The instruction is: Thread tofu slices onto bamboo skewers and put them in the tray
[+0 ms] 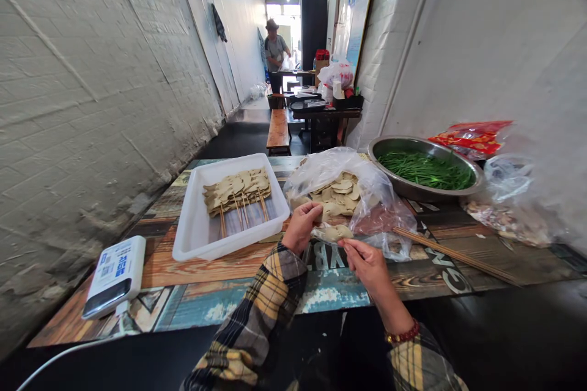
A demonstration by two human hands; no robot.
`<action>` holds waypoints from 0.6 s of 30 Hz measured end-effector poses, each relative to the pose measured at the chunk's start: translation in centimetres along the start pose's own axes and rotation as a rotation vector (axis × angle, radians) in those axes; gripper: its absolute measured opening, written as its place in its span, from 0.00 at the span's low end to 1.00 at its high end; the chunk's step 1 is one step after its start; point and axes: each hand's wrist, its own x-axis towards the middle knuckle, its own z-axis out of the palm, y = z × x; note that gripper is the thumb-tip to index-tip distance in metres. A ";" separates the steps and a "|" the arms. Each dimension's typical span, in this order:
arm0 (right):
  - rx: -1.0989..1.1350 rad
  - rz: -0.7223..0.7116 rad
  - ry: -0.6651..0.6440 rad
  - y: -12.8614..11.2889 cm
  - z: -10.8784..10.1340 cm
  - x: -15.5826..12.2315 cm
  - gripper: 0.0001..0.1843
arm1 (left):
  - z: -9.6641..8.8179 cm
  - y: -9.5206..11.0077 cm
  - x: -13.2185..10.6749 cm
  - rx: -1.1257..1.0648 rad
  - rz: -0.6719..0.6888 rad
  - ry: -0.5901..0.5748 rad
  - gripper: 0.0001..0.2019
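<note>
My left hand (302, 227) is closed, thumb and fingers pinched together at the near edge of the clear plastic bag (316, 168); what lies in the pinch is hidden. My right hand (369, 264) pinches the right end of a thin beige slice (337, 232), which looks folded and reaches toward my left hand. Inside the open bag is a heap of similar beige slices (342, 190). To the left, a white plastic tray (187, 229) holds several skewers threaded with such slices (236, 186), their bare sticks pointing toward me. Right of my hands lies a bundle of bare wooden skewers (458, 253).
A steel bowl (474, 186) of green chives stands at the back right, beside a red package (477, 137) and plastic bags (509, 183). A white device (117, 275) with a cable sits front left. Beyond are a bench (278, 128) and a standing person (276, 52).
</note>
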 end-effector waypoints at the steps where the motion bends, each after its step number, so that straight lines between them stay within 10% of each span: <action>1: 0.001 -0.003 -0.004 0.0 0.0 0.0 0.24 | 0.0 0.1 -0.1 -0.036 -0.024 -0.008 0.14; 18: 0.022 -0.007 -0.033 0.5 0.0 -0.1 0.23 | -0.1 0.5 -0.1 -0.232 -0.089 0.026 0.16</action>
